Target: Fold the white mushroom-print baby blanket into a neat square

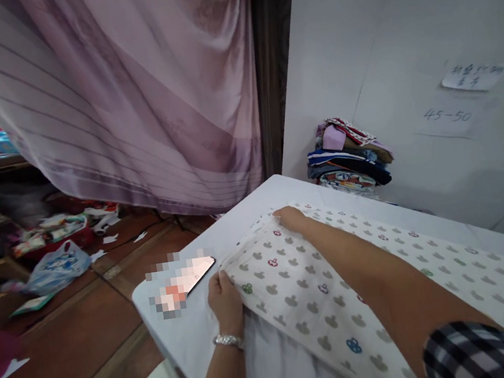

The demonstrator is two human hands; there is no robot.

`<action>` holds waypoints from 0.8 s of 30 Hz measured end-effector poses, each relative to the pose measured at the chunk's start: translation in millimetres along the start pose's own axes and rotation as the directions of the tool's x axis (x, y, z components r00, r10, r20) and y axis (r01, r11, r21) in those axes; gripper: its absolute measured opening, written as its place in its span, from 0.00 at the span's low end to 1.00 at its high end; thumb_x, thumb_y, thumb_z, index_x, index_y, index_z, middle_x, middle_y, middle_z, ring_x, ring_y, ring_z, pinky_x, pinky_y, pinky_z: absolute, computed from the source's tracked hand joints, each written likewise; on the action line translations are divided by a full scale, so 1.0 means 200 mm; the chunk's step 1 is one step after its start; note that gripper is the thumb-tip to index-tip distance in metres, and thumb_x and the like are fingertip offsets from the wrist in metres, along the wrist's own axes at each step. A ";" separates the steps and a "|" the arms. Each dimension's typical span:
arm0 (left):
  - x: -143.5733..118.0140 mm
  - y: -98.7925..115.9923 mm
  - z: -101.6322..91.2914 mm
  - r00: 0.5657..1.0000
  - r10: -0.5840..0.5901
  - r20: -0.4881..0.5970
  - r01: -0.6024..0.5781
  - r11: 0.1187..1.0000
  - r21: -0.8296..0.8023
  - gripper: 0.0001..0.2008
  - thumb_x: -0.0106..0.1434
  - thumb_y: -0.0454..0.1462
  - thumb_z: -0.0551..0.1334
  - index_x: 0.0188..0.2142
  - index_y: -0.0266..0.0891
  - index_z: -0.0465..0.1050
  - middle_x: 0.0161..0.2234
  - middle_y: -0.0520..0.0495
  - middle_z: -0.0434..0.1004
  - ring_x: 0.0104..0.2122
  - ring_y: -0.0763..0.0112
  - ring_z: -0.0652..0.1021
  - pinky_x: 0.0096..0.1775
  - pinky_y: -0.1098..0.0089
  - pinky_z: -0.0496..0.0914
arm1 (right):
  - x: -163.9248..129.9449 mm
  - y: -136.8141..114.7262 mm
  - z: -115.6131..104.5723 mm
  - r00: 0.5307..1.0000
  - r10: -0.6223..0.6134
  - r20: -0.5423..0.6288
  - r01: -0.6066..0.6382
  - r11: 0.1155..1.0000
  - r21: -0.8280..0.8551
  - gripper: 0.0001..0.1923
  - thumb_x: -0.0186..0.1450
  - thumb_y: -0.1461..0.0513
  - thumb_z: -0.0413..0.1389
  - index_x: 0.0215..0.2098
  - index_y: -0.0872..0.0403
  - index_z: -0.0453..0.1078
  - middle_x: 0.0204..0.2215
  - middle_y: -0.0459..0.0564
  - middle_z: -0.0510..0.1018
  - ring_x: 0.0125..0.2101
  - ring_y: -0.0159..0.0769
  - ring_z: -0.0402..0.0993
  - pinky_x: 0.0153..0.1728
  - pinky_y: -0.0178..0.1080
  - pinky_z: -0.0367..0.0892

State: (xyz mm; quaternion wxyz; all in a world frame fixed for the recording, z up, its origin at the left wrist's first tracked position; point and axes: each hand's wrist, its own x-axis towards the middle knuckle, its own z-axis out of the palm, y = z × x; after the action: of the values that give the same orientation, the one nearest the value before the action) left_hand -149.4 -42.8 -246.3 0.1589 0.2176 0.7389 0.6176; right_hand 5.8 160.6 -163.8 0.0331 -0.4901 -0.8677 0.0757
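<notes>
A long white cloth [309,281] printed with grey shapes and a few coloured ones lies stretched over the white table. My left hand [224,296], with a bracelet on its wrist, pinches the near corner at the cloth's left end. Across the fabric reaches my right arm, and my right hand [290,218] has its fingers closed on the far corner of that same end. Part of the cloth is hidden beneath the right forearm. Left of my left hand lies a phone [201,274], its screen partly pixelated.
Folded clothes [348,156] are piled against the white wall at the table's far side. A pink-purple curtain [164,101] hangs behind the table [262,197]. On the tiled floor at left are a plastic bag [59,266], boxes and paper scraps. Handwritten notes [448,117] are on the wall.
</notes>
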 end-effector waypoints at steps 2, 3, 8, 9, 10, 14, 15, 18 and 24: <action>0.00 0.01 0.00 1.000 0.002 0.002 -0.002 1.000 0.004 0.12 0.59 0.43 0.52 0.32 0.39 0.70 0.26 0.51 0.70 0.28 0.69 0.69 0.32 0.68 0.63 | 0.03 -0.01 0.02 0.999 -0.017 0.036 0.019 0.999 -0.037 0.19 0.58 0.69 0.51 0.45 0.50 0.72 0.44 0.51 0.76 0.45 0.43 0.71 0.43 0.39 0.63; -0.01 0.01 0.00 1.000 0.002 0.003 -0.002 1.000 0.001 0.13 0.59 0.44 0.52 0.32 0.39 0.70 0.26 0.51 0.70 0.29 0.69 0.69 0.32 0.68 0.63 | 0.04 -0.01 0.03 0.999 -0.025 0.043 0.027 0.998 -0.053 0.18 0.57 0.69 0.51 0.44 0.50 0.72 0.43 0.52 0.76 0.44 0.43 0.71 0.42 0.39 0.63; -0.01 0.01 0.00 1.000 -0.017 0.008 0.017 0.999 -0.027 0.13 0.59 0.44 0.52 0.32 0.38 0.70 0.27 0.51 0.71 0.29 0.69 0.69 0.32 0.69 0.63 | 0.07 0.00 0.04 0.999 -0.037 0.015 0.038 0.996 -0.076 0.14 0.59 0.67 0.49 0.43 0.52 0.70 0.41 0.54 0.76 0.41 0.42 0.71 0.39 0.38 0.61; -0.02 0.02 0.00 1.000 -0.022 0.007 0.022 0.999 -0.032 0.13 0.59 0.44 0.52 0.33 0.38 0.70 0.27 0.51 0.70 0.29 0.69 0.69 0.32 0.69 0.63 | 0.08 0.00 0.03 0.999 -0.032 -0.003 0.032 0.997 -0.070 0.14 0.60 0.66 0.48 0.43 0.52 0.69 0.41 0.54 0.76 0.41 0.42 0.71 0.38 0.38 0.61; -0.02 0.02 0.00 1.000 -0.025 0.006 0.025 0.999 -0.035 0.13 0.59 0.44 0.52 0.33 0.38 0.70 0.27 0.51 0.70 0.29 0.69 0.69 0.32 0.69 0.63 | 0.09 0.00 0.03 0.999 -0.026 -0.024 0.025 0.998 -0.062 0.14 0.62 0.65 0.47 0.44 0.52 0.68 0.41 0.54 0.75 0.41 0.41 0.70 0.38 0.38 0.61; -0.02 0.02 0.00 1.000 -0.031 0.006 0.031 0.999 -0.021 0.12 0.60 0.44 0.52 0.33 0.39 0.69 0.27 0.51 0.70 0.29 0.69 0.69 0.32 0.68 0.63 | 0.11 -0.01 0.06 0.997 -0.020 -0.071 0.020 1.000 -0.006 0.15 0.64 0.65 0.43 0.45 0.53 0.67 0.42 0.53 0.75 0.41 0.39 0.70 0.39 0.37 0.61; -0.02 0.01 0.00 1.000 -0.030 0.006 0.030 0.999 -0.012 0.12 0.60 0.44 0.52 0.33 0.39 0.69 0.26 0.51 0.70 0.29 0.69 0.69 0.33 0.68 0.63 | 0.10 -0.01 0.08 0.997 -0.030 -0.070 0.031 0.999 0.011 0.15 0.64 0.64 0.44 0.46 0.53 0.67 0.42 0.53 0.75 0.42 0.38 0.69 0.40 0.36 0.61; -0.01 0.00 0.00 1.000 -0.015 0.003 0.015 1.000 0.004 0.12 0.60 0.44 0.52 0.33 0.39 0.69 0.27 0.51 0.70 0.29 0.69 0.69 0.33 0.68 0.64 | 0.07 -0.03 0.15 0.995 -0.082 -0.065 0.086 0.995 0.059 0.17 0.65 0.61 0.46 0.51 0.52 0.66 0.49 0.51 0.72 0.50 0.38 0.65 0.48 0.38 0.58; 0.00 -0.01 0.01 1.000 -0.025 -0.012 0.026 1.000 0.018 0.12 0.60 0.44 0.52 0.33 0.40 0.69 0.29 0.50 0.71 0.31 0.68 0.69 0.34 0.68 0.64 | -0.15 -0.09 0.23 0.985 -0.111 -0.135 0.132 0.979 0.157 0.28 0.65 0.58 0.46 0.62 0.55 0.52 0.63 0.53 0.51 0.62 0.40 0.44 0.59 0.44 0.45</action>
State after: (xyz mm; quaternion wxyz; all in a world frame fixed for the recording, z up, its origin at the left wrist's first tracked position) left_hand -149.0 -42.1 -248.8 0.1604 0.2060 0.7481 0.6100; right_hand 1.0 121.3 -206.4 0.1327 -0.4355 -0.8830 0.1144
